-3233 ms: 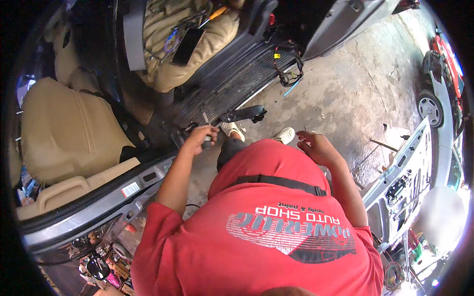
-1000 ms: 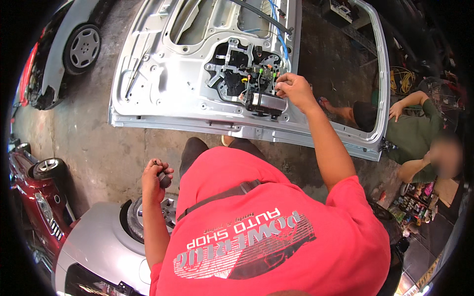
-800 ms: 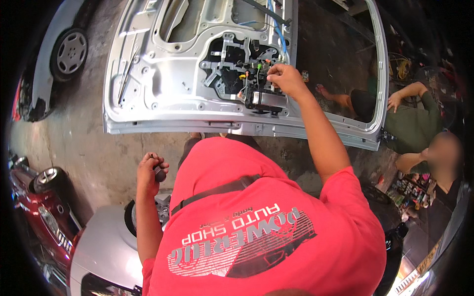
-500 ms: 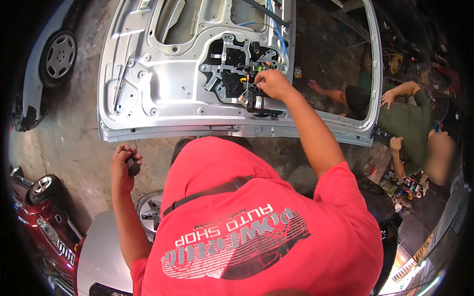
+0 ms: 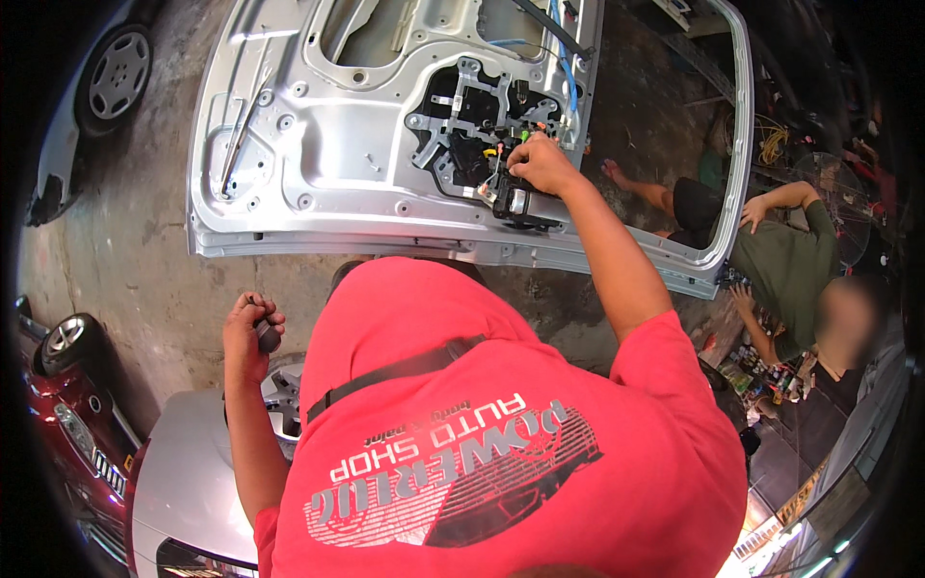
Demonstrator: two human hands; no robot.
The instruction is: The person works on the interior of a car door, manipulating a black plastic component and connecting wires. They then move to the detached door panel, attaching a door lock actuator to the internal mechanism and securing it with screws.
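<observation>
Right hand at the door's mechanism, left hand out over the floor

The silver vehicle door shell (image 5: 356, 159) spans the space ahead, its near edge crossing just before the person's body. Right of the right forearm, the window opening (image 5: 647, 116) leaves room within its frame; a co-worker (image 5: 795, 260) sits near its outer corner. The left hand (image 5: 251, 332) hangs over concrete floor (image 5: 159, 246) — apart from the door edge, near the silver car (image 5: 193, 482) — fingers curled around a dark rounded object (image 5: 269, 336).

The right hand (image 5: 541, 164) has its fingertips drawn together over the black mechanism (image 5: 472, 154) set in the door, above the silver cylinder (image 5: 520, 202); whether they pinch anything, I cannot tell. A second ago they were nearer the cylinder's right end.
</observation>
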